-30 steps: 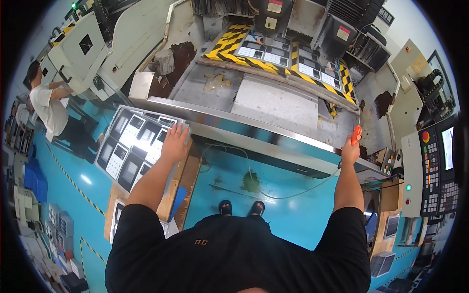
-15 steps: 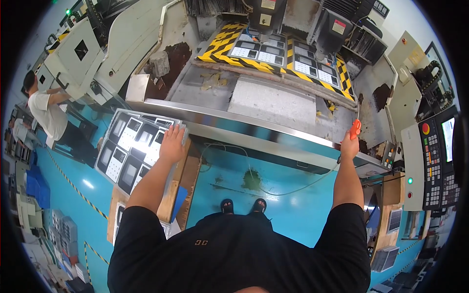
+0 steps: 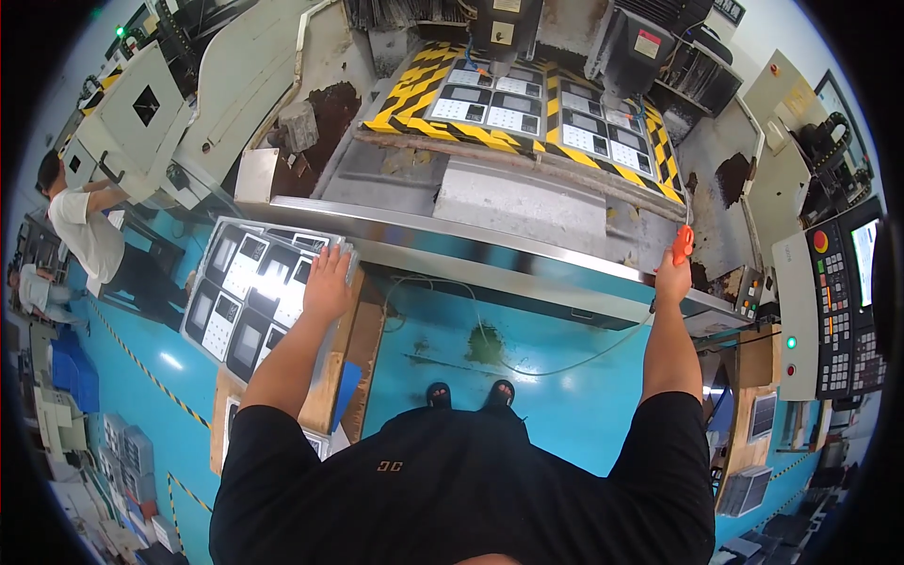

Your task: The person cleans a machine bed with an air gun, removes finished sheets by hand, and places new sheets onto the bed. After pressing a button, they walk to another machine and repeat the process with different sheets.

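My right hand (image 3: 672,280) is wrapped round an orange air blow gun (image 3: 685,243) at the front right of the machine opening. A thin clear hose (image 3: 565,371) hangs below it in a loop. At the left, my left hand (image 3: 327,284) lies flat with fingers stretched on the edge of a stack of printed panels (image 3: 226,299), black and white with grey windows. Inside the machine, similar panels (image 3: 516,111) lie on a bed bordered with yellow-black striped tape (image 3: 400,111), under dark spindle heads (image 3: 503,33).
The machine's metal front ledge (image 3: 452,247) runs across before me. A control panel (image 3: 841,311) with buttons and a screen stands at right. A wooden stand (image 3: 337,377) supports the panel stack. Another person (image 3: 89,226) works at a machine at far left.
The striped bed and its panels have shifted slightly left and nearer, covering some yellow scraps on the tray. Both my hands stay nearly in place.
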`<state>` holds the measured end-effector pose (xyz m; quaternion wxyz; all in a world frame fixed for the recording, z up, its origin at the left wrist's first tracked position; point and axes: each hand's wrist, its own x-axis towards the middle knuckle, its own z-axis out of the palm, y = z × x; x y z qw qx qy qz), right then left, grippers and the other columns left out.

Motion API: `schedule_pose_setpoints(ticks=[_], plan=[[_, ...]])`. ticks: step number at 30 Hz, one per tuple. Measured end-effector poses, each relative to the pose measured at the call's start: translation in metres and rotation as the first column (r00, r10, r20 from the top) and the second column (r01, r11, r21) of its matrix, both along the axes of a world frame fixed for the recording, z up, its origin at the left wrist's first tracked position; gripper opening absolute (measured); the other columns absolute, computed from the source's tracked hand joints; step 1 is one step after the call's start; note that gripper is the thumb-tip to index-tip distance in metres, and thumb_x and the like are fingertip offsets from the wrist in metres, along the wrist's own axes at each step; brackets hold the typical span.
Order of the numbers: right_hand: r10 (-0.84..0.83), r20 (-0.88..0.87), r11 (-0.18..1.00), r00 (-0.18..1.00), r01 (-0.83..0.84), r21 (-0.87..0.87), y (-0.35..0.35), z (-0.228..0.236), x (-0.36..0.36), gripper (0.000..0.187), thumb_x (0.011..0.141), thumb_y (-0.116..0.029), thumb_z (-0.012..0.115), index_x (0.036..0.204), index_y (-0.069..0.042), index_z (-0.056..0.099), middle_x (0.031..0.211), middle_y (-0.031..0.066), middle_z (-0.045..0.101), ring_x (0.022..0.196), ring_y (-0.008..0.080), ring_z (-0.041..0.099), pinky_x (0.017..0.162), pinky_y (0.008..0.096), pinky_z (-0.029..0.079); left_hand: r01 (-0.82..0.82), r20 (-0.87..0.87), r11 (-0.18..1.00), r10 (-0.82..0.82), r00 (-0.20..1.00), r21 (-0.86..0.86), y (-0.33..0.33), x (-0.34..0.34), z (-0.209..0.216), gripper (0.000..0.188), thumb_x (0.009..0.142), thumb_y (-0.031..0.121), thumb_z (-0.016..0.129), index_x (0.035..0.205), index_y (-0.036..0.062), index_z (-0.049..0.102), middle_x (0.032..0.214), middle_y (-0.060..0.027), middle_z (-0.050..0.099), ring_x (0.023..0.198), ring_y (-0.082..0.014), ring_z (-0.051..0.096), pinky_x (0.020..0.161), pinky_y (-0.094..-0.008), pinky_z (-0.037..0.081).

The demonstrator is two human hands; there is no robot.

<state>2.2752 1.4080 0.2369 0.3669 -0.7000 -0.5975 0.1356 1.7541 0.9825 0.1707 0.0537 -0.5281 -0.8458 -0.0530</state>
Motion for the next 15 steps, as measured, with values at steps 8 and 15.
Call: schedule_pose_setpoints(ticks=[8,15], plan=[[-0.016,0.036,1.000,0.999,0.015,0.018,0.0058,-0.0042,0.0035,0.047,0.088,-0.049,0.057,0.102,-0.005,0.068,0.088,0.0163,0.070,0.089,0.0363,0.068,0.079,0.0438,0.050,0.001,0.002,1.000,-0.001,1.000,-0.003,0.0024,0.0005,0.0029,0.062,0.081,0.011,0.059,0.141,0.0051,0.044,0.153,-0.0202,0.035,0.144,-0.0389,0.028,0.119,-0.0480,0.022],[-0.018,0.059,0.999,0.998,0.017,0.027,0.0044,-0.0014,-0.0008,0.046,0.089,-0.048,0.056,0.098,-0.005,0.068,0.083,0.0152,0.070,0.084,0.0355,0.068,0.078,0.0440,0.050,0.015,-0.002,0.999,-0.015,1.000,0.039,0.0023,-0.0013,0.0004,0.062,0.078,0.008,0.059,0.139,0.0041,0.045,0.151,-0.0217,0.036,0.142,-0.0405,0.031,0.117,-0.0507,0.025]])
